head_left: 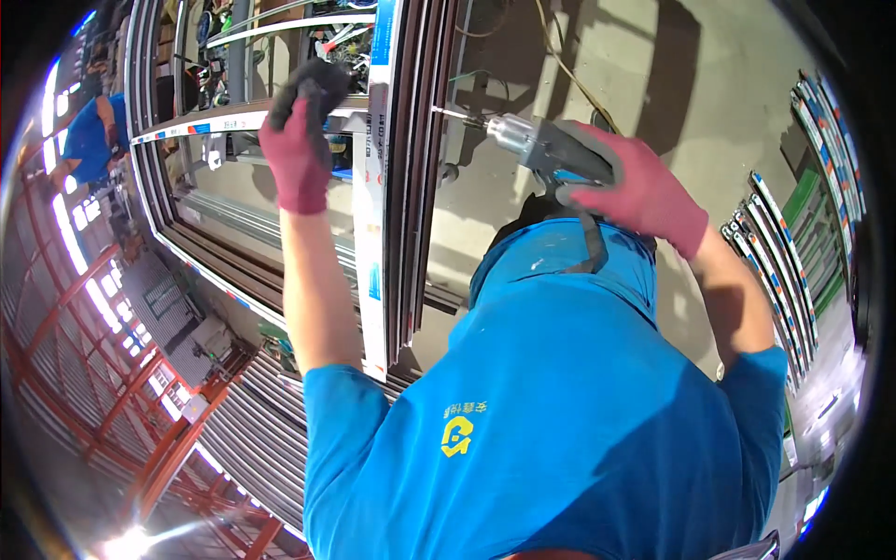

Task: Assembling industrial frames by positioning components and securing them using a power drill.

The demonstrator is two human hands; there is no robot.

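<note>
My right hand point(639, 187), in a maroon and grey work glove, is wrapped round the grip of a power drill point(569, 154). The drill points left, and its thin bit point(457, 114) reaches the outer side of a stack of metal frames point(411, 187). My left hand point(303, 140), in a matching glove, is raised over the frames near the joint of a white-faced crossbar point(233, 123) and a long white-faced side bar point(375, 215). Its dark-coated fingers are curled together, and anything between them is hidden.
Tools and small parts lie in a cluttered area point(345, 47) beyond the frames. Long metal profiles stand in bundles point(775, 271) at the right. A cable point(569, 70) runs across the floor. Another person in blue point(89, 140) is at the far left, near red steel framework point(103, 373).
</note>
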